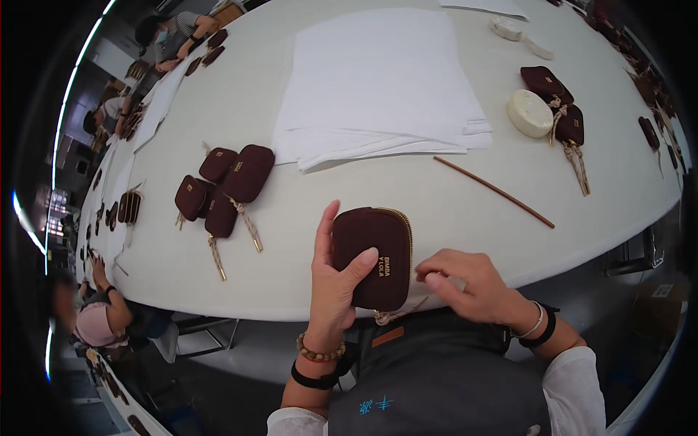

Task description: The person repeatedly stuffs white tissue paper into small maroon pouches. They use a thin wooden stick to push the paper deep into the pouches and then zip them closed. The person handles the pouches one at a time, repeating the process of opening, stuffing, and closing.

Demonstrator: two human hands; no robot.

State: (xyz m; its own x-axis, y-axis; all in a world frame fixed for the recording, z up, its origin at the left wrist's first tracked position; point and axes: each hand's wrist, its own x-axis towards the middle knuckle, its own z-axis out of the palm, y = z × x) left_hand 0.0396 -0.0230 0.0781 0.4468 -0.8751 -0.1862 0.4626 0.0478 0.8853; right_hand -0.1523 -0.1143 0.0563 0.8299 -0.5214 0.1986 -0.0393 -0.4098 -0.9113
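Note:
A dark brown zip pouch (358, 236) with gold lettering is gripped in my left hand (331, 280), thumb across its front. Its brass zipper runs along the top and right side, and a beige cord hangs at its lower end. Just right of the zipper is my right hand (465, 283), fingers curled together; whether something small is pinched in them I cannot make out. To the left on the table lies a group of similar brown pouches (251, 174), with knotted beige cords and gold tips.
White paper sheets (378, 80) are stacked mid-table. A thin brown stick (494, 191) lies to their right. Farther right are a cream tape roll (530, 114) and more brown pouches (542, 81). Other people work along the left side, one in a pink top (94, 323).

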